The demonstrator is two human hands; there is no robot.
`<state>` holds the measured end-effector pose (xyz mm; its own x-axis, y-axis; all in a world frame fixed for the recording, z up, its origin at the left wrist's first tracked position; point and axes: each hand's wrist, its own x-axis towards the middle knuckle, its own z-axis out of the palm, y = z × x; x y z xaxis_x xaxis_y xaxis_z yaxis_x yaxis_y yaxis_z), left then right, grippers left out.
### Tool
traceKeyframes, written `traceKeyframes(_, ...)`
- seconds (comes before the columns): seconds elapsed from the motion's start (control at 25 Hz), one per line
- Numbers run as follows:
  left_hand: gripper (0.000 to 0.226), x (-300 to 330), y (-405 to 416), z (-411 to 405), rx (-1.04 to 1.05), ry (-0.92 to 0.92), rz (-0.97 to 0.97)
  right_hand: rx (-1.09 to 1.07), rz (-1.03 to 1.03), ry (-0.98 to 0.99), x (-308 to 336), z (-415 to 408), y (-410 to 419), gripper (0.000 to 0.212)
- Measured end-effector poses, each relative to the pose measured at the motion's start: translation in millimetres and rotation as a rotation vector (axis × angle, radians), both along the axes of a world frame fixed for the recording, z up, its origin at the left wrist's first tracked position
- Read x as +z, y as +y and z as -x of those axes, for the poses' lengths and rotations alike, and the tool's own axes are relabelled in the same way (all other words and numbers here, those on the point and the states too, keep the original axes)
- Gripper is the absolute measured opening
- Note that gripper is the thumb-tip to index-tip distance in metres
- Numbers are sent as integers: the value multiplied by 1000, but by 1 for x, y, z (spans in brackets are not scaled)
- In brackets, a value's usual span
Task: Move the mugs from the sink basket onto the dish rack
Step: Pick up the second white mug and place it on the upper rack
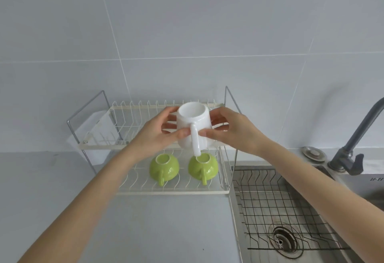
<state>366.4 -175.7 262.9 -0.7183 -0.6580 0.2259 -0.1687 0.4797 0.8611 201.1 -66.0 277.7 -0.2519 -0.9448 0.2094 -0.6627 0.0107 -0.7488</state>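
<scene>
A white mug (pixel 192 120) hangs upside down over the upper tier of the two-tier dish rack (pixel 99 146), its handle pointing toward me. My left hand (pixel 160 133) grips its left side and my right hand (pixel 230 131) grips its right side. On the rack's lower tier two green mugs (pixel 164 167) (pixel 207 166) rest upside down side by side, handles toward me. The black wire sink basket (pixel 276 206) lies in the sink with no mug in it.
A grey faucet (pixel 353 138) rises at the right behind the sink (pixel 235 221), whose drain (pixel 283 240) shows through the basket. A white tray (pixel 93 125) sits at the rack's left end. Grey countertop (pixel 145 227) spreads in front of the rack; a tiled wall stands behind.
</scene>
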Motion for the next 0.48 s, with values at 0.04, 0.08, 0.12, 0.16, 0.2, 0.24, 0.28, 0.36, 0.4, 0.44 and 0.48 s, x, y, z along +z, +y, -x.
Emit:
traceKeyframes(0.04, 66, 6, -10, -4, 7, -1, 17, 5, -1, 13, 6, -4, -11, 46)
traceKeyframes(0.08, 63, 12, -19, -7, 11, -6, 31, 9, -5, 24, 10, -8, -21, 46)
traceKeyframes(0.12, 55, 16, -29, -9, 11, -8, 37, 11, -9, 35, 14, -10, -31, 47)
traceKeyframes(0.16, 47, 21, -39, -11, 12, -16, 38, 15, -14, 46, 17, -12, -42, 47)
traceKeyframes(0.2, 42, 25, -49, -13, 13, -26, 38, 23, -19, 54, 20, -14, -53, 49)
traceKeyframes(0.24, 40, 28, -59, -15, 18, -38, 37, 31, -26, 59, 22, -16, -65, 51)
traceKeyframes(0.28, 40, 30, -69, -17, 26, -52, 33, 38, -34, 61, 23, -18, -77, 53)
traceKeyframes(0.36, 41, 30, -88, -18, 42, -82, 23, 50, -61, 70, 22, -21, -100, 58)
traceKeyframes(0.4, 43, 28, -96, -17, 56, -101, 22, 56, -81, 83, 21, -21, -111, 62)
traceKeyframes(0.44, 46, 24, -105, -17, 69, -120, 20, 67, -107, 105, 19, -21, -122, 65)
traceKeyframes(0.48, 48, 19, -111, -17, 79, -141, 15, 77, -139, 136, 15, -21, -131, 67)
